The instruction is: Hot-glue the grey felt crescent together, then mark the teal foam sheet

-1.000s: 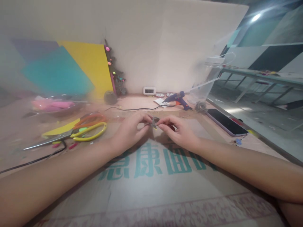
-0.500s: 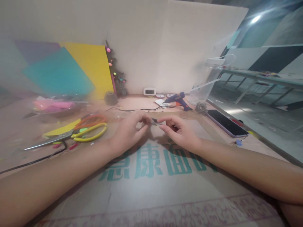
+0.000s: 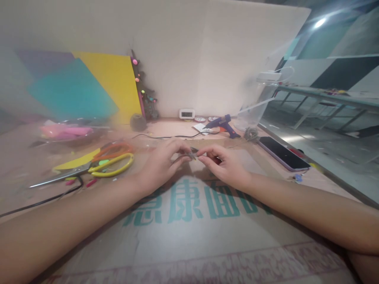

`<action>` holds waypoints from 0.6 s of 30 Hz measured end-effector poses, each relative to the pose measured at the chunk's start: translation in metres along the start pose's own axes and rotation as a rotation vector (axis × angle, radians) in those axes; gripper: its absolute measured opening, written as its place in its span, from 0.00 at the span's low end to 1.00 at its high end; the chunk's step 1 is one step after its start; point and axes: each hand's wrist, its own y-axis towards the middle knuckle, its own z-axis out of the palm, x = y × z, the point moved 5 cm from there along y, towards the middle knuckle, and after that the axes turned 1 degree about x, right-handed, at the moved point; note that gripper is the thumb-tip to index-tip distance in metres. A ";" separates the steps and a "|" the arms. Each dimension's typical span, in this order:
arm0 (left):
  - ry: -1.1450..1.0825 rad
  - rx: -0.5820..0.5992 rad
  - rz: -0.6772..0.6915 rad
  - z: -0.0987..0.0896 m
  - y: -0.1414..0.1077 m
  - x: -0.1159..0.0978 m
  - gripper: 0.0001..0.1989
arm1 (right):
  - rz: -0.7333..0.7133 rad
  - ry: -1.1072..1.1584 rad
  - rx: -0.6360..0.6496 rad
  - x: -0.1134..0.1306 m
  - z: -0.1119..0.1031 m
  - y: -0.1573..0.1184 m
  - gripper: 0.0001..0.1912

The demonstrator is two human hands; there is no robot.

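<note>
Near the middle of the view, a small dark piece (image 3: pixel 193 154) with a pale tip is held between my hands, too small to make out fully. My left hand (image 3: pixel 168 159) pinches its left side between thumb and fingers. From the right, my right hand (image 3: pixel 220 161) is closed in a pinch at its other side, fingertips almost touching those of the left. Both hands are just above a printed sheet (image 3: pixel 177 240) with large green characters.
Orange-and-yellow-handled scissors (image 3: pixel 111 165) lie at the left, near a bag of pink material (image 3: pixel 66 132). A blue glue gun (image 3: pixel 222 124), a wire coil (image 3: pixel 251 134), a phone (image 3: pixel 282 153) and a clear jug (image 3: pixel 254 102) are at the right. Behind stands a small clock (image 3: pixel 186 114).
The small piece between my fingertips has turned a little, and my left fingertips have shifted slightly right. My right hand has barely moved.
</note>
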 end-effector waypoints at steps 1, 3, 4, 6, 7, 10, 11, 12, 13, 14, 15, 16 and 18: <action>0.001 0.001 0.009 0.000 0.000 0.000 0.04 | -0.005 -0.012 -0.001 -0.001 0.000 0.000 0.06; 0.005 0.003 0.021 -0.001 0.000 -0.002 0.03 | -0.020 -0.028 -0.003 -0.001 0.000 -0.001 0.07; 0.006 0.002 0.024 -0.001 0.000 -0.003 0.02 | -0.028 -0.030 -0.002 -0.001 0.001 -0.002 0.07; 0.008 -0.002 0.031 -0.002 -0.001 -0.005 0.02 | -0.051 -0.031 0.003 0.001 0.000 -0.003 0.07; 0.012 -0.004 0.035 -0.002 -0.001 -0.006 0.01 | -0.069 -0.035 0.005 0.002 0.000 -0.003 0.06; 0.041 -0.005 0.051 -0.004 -0.001 -0.011 0.02 | -0.123 -0.056 -0.001 0.008 -0.002 -0.004 0.05; 0.054 -0.005 0.056 -0.005 -0.001 -0.012 0.02 | -0.132 -0.059 -0.003 0.009 -0.002 -0.004 0.05; 0.067 -0.006 0.062 -0.005 -0.001 -0.013 0.03 | -0.133 -0.058 -0.006 0.009 -0.002 -0.004 0.05; 0.078 -0.005 0.071 -0.006 -0.001 -0.014 0.03 | -0.129 -0.054 -0.007 0.009 -0.002 -0.004 0.05; 0.090 -0.003 0.082 -0.006 -0.001 -0.015 0.03 | -0.122 -0.049 -0.006 0.008 -0.002 -0.004 0.05; 0.102 -0.001 0.097 -0.006 -0.001 -0.016 0.03 | -0.119 -0.043 -0.004 0.008 -0.002 -0.004 0.05; 0.113 0.000 0.112 -0.006 -0.001 -0.017 0.03 | -0.118 -0.039 -0.001 0.007 -0.002 -0.004 0.05; 0.126 -0.004 0.135 -0.006 -0.001 -0.018 0.04 | -0.121 -0.032 0.007 0.007 -0.001 -0.003 0.05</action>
